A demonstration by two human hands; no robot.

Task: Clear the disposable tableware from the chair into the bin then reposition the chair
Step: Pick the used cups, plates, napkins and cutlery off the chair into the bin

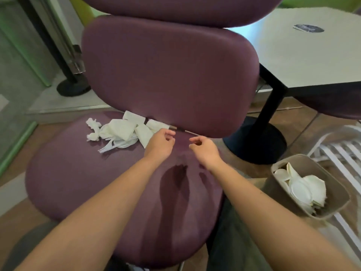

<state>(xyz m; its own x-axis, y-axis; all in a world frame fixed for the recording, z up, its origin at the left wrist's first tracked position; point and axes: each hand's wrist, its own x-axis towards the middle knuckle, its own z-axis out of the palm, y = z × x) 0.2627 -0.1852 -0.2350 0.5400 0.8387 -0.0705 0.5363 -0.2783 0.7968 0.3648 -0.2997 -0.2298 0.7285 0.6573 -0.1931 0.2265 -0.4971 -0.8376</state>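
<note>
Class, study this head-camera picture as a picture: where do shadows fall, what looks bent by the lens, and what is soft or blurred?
Head view: both forearms cast dark shadows on the purple seat below the left hand and right hand; the wide lens bows the backrest and table edges; the pile of white tableware is slightly soft, its details smeared.

White counter point(304, 55) at right w/ dark round sticker point(308, 28), on black pedestal base point(256, 141). White slatted rack point(340, 153) beside it. Black stand base point(73, 88) far left.
</note>
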